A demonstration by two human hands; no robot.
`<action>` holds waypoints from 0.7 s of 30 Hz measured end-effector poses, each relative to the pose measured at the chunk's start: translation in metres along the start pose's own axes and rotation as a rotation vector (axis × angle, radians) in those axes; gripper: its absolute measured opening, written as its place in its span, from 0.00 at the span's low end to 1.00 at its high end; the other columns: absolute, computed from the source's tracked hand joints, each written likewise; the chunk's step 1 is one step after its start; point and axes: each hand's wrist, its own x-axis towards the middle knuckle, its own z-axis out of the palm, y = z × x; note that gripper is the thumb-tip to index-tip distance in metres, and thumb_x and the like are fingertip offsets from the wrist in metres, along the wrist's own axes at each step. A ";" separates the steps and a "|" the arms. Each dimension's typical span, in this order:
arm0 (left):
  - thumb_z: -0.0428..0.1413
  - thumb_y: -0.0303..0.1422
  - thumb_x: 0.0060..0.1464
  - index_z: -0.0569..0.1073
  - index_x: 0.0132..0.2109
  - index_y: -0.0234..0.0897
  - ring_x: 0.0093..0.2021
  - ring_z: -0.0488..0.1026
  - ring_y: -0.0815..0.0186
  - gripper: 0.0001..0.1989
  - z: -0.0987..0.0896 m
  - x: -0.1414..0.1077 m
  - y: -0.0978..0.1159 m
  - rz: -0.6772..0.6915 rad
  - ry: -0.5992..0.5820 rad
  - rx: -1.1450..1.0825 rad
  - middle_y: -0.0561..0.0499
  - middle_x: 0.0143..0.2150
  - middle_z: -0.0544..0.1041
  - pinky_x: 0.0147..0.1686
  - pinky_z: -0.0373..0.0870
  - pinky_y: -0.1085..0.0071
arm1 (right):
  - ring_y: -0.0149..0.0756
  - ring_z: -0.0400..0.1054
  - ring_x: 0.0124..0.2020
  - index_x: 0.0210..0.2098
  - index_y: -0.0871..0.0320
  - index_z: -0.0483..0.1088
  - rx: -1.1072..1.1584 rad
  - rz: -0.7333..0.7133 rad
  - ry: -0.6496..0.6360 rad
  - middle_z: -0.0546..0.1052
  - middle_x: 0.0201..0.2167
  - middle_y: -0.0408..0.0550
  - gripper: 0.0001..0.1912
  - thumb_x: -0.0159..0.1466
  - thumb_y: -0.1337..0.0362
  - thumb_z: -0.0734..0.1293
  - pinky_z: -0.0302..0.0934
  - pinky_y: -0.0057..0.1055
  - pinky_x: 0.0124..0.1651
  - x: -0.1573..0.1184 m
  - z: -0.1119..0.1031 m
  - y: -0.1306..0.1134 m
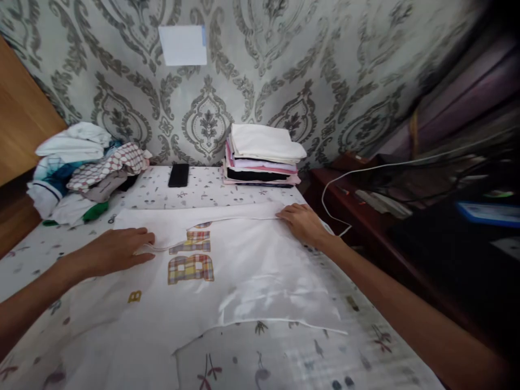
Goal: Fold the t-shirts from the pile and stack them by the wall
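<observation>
A white shirt (260,260) with plaid letters and a small yellow letter lies spread on a patterned sheet, its far part folded over toward the near side. My left hand (117,250) rests on the shirt at the left, thumb and fingers apart beside the folded edge. At the far right corner of the fold, my right hand (303,223) has its fingertips pressed together on the fabric edge.
Behind the shirt stands a stack of folded clothes (262,157). A black phone (179,175) lies left of it, and a loose heap of clothes (81,173) sits at the far left. A white cable (365,169) crosses a dark red table (357,206) at right.
</observation>
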 end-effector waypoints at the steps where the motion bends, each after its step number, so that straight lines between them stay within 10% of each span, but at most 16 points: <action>1: 0.47 0.47 0.60 0.78 0.46 0.45 0.42 0.78 0.53 0.19 -0.006 0.009 0.001 0.002 -0.020 -0.032 0.46 0.44 0.81 0.39 0.70 0.64 | 0.49 0.70 0.49 0.42 0.59 0.80 0.029 0.004 -0.013 0.81 0.43 0.55 0.18 0.61 0.76 0.61 0.57 0.48 0.56 0.001 -0.005 -0.002; 7: 0.35 0.41 0.66 0.66 0.65 0.34 0.62 0.69 0.55 0.29 0.000 0.102 0.050 0.026 0.228 -0.163 0.40 0.64 0.71 0.61 0.63 0.60 | 0.40 0.67 0.59 0.59 0.57 0.72 0.237 -0.067 0.029 0.75 0.59 0.50 0.25 0.67 0.74 0.56 0.57 0.38 0.63 0.052 -0.004 -0.088; 13: 0.37 0.43 0.66 0.49 0.73 0.26 0.75 0.45 0.56 0.35 0.049 0.140 0.070 0.120 0.101 -0.008 0.37 0.75 0.47 0.70 0.45 0.51 | 0.45 0.41 0.74 0.72 0.66 0.48 0.498 -0.146 -0.163 0.51 0.73 0.59 0.39 0.71 0.46 0.55 0.38 0.46 0.72 0.112 0.029 -0.186; 21: 0.35 0.51 0.67 0.48 0.73 0.28 0.76 0.41 0.56 0.39 0.052 0.143 0.063 0.112 0.103 0.025 0.39 0.76 0.44 0.70 0.42 0.49 | 0.49 0.37 0.75 0.70 0.69 0.52 0.330 0.230 -0.121 0.49 0.73 0.65 0.39 0.71 0.46 0.57 0.34 0.50 0.73 0.057 0.031 -0.074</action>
